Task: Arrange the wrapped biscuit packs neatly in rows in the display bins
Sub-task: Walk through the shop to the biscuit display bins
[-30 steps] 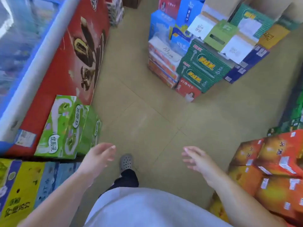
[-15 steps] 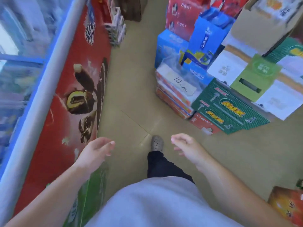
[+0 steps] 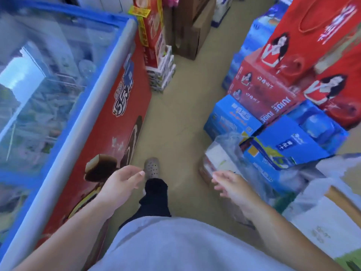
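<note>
Beige tiled floor [image 3: 175, 118] runs as a narrow aisle. Left side is a chest freezer [image 3: 121, 118] with a red front, with small white cartons [image 3: 162, 73] stacked at its far end. Blue cartons [image 3: 230, 118] are piled on the right, a brown cardboard box [image 3: 195, 36] sits far back, and 1 grey clog [image 3: 151, 167] is planted in the near middle.

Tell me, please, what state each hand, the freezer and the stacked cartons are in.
Left hand: empty, fingers loosely curled.
Right hand: empty, fingers relaxed.
Blue-framed glass-topped chest freezer: lid looks closed.
Red juice cartons: closed, stacked.
Blue cardboard cartons: stacked.
Grey perforated clog: worn, on the floor.
</note>
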Motion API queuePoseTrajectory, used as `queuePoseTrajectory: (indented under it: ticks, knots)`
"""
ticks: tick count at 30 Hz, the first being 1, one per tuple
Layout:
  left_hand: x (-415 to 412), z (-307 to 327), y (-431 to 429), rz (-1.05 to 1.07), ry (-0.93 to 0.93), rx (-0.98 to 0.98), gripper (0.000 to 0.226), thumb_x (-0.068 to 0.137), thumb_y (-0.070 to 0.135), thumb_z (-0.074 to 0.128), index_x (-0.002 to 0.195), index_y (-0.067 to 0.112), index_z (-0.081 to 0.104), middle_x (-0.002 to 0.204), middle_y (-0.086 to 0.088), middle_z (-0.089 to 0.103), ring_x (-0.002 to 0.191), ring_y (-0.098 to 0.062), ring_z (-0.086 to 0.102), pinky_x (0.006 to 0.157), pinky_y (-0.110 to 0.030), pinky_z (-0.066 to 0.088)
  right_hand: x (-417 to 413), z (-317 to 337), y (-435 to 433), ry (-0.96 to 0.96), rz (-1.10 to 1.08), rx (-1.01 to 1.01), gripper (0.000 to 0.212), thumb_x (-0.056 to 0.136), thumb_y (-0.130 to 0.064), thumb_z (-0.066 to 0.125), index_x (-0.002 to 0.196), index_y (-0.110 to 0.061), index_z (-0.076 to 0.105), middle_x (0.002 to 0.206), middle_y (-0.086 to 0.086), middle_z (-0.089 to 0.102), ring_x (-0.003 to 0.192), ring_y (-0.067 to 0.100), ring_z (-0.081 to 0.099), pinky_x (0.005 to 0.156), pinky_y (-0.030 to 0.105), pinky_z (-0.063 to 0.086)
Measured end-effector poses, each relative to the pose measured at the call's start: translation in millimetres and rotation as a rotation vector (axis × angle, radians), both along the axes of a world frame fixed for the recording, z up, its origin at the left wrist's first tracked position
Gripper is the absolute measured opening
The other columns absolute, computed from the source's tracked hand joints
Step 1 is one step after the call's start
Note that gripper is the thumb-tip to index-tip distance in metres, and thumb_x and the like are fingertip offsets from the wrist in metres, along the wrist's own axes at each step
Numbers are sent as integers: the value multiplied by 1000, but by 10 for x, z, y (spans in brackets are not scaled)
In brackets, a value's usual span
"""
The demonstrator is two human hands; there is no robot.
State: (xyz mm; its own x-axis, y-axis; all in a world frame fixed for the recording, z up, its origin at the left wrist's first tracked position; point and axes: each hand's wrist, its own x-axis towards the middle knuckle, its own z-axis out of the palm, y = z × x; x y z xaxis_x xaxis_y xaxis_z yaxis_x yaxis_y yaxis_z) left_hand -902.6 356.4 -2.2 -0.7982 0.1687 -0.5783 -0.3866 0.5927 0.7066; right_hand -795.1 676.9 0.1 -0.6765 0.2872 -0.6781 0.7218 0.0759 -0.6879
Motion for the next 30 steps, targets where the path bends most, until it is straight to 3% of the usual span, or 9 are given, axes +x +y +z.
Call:
queuePoseTrajectory:
  ticks: [5,7,10,14,18,20,23,26,30]
  knots:
    - [-1987,-17,490,-96,-40,14,18,92,49,63,95,33,70,86,4,74,84,-27,70,78,-40,55,-1436,-39,378,-100,-124,-5,11,100,-25,61,98,-18,69,97,1,73,80,15,66,69,25,49]
    - [-2746,121,730,-184,-2,-8,30,85,58,63,94,30,69,81,3,73,80,-28,70,73,-37,54,-1964,62,539,-120,-162,-21,11,101,-26,60,99,-19,69,95,0,73,78,11,68,65,21,49]
    - [-3815,301,1176,-249,63,-27,51,67,70,56,92,27,69,78,3,72,73,-27,68,70,-35,53,-2832,191,834,-111,-196,-44,13,101,-24,59,106,-17,68,103,2,70,85,15,64,67,24,46]
    - [-5069,285,1831,-303,75,-41,34,73,55,61,91,27,68,86,-6,71,82,-33,67,81,-48,55,-4092,131,1356,-57,-235,-37,14,100,-26,61,106,-17,69,103,2,70,83,14,64,68,25,45]
    - [-6201,112,2445,-280,72,-76,22,82,51,68,91,31,70,82,6,73,80,-16,69,73,-33,51,-5417,-35,2065,-24,-173,-30,13,98,-38,62,100,-29,71,104,-9,74,88,6,70,75,24,51]
    - [-6728,76,2752,-199,29,-63,4,91,36,70,91,33,71,84,6,73,79,-16,68,70,-32,47,-6097,-37,2474,3,-134,-19,12,97,-40,62,96,-33,71,101,-12,74,86,3,71,78,27,53]
    - [-7516,177,3279,-105,-46,-49,6,95,30,66,96,28,72,89,1,74,79,-17,67,70,-32,47,-7079,113,3060,37,-93,-9,11,95,-44,62,92,-39,72,95,-15,74,88,4,70,85,33,55]
    - [-8290,313,3917,-123,-64,-33,13,95,37,64,101,29,72,90,5,75,78,-10,70,75,-32,51,-7941,291,3602,66,-116,16,13,95,-44,62,96,-36,72,100,-5,74,94,16,70,87,41,56]
    - [-9321,273,4906,-217,-12,-52,12,96,43,60,102,37,69,94,10,71,90,-11,67,80,-36,52,-8787,317,4309,93,-207,6,11,95,-41,64,96,-33,72,103,0,74,97,20,70,85,37,56]
